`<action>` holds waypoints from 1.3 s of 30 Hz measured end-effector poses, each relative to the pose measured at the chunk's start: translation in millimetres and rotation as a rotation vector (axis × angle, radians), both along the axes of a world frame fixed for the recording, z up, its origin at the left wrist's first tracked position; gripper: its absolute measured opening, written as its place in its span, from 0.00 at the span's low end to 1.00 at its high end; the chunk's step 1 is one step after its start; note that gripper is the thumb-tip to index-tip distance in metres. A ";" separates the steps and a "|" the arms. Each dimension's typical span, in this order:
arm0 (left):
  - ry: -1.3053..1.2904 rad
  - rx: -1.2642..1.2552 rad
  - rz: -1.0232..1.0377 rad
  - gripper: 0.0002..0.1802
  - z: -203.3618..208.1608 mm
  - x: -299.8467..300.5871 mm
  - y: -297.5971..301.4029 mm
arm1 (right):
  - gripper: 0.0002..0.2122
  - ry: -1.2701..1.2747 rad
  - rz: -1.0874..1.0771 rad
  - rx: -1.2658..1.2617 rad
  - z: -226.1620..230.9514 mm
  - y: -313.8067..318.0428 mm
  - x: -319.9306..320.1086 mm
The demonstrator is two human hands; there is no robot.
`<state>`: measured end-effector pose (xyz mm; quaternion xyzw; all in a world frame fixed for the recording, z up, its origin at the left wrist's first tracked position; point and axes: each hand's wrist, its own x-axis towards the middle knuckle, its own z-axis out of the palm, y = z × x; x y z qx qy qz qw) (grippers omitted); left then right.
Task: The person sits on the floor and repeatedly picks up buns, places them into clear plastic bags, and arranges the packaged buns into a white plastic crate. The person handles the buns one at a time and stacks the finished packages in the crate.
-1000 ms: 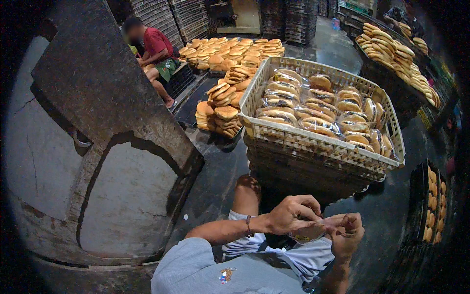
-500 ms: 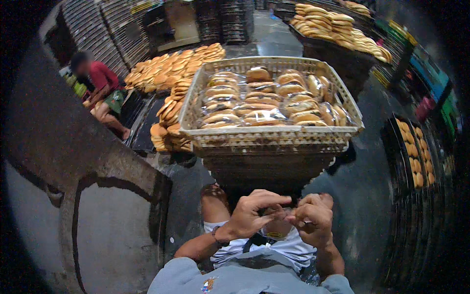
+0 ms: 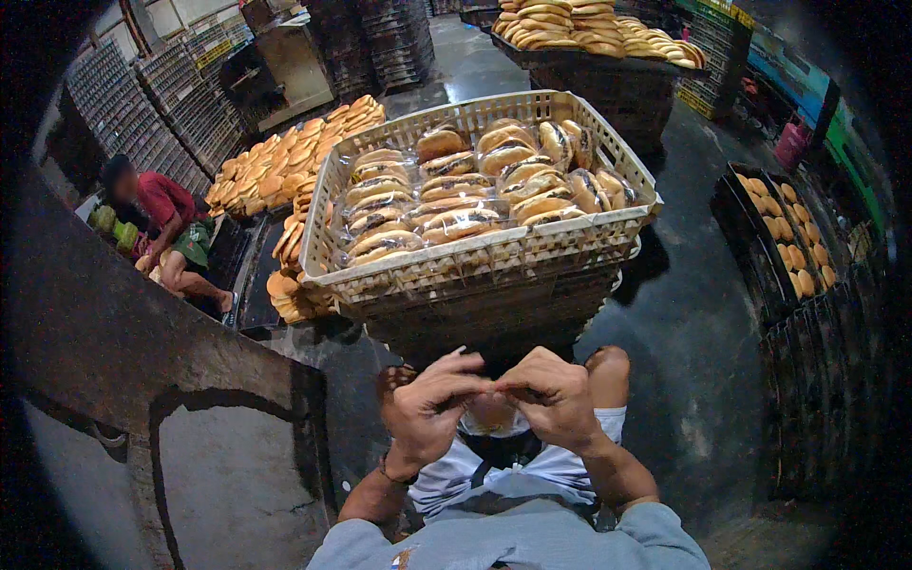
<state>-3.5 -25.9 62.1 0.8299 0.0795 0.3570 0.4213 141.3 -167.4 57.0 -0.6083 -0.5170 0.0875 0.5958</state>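
Note:
Above my lap, both hands meet with their fingertips almost touching. My left hand (image 3: 426,407) is closed in a pinch, slightly smeared by motion. My right hand (image 3: 556,397) pinches too, its fingers curled against the thumb. Between and just below them hangs a clear plastic bread bag (image 3: 492,414), its top at my fingertips; what is inside is hard to make out. Just beyond my knees a cream plastic crate (image 3: 480,255) stands on a dark stack, filled with bagged filled buns (image 3: 459,207) in rows.
Loose flat buns (image 3: 275,166) are heaped at the left, near a person in a red shirt (image 3: 171,204) sitting low. Long loaves (image 3: 579,28) pile on a far table. Trays of buns (image 3: 784,228) top a dark stack at right. A concrete ledge (image 3: 218,351) borders my left.
My hands have moved left and drawn together at the bag's top. The whole view has swung, so the crate appears further left and slightly higher.

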 end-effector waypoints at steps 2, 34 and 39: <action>-0.010 -0.227 -0.017 0.10 -17.2 -2.2 10.6 | 0.08 0.264 0.039 -0.041 -0.8 10.7 -4.1; -0.114 -0.318 0.223 0.28 -87.6 -60.2 35.2 | 0.08 0.603 0.282 -0.297 -68.7 70.7 -44.4; 0.025 -0.414 -0.042 0.37 -88.0 -28.4 43.3 | 0.08 0.719 0.274 -0.173 -64.3 57.6 -28.7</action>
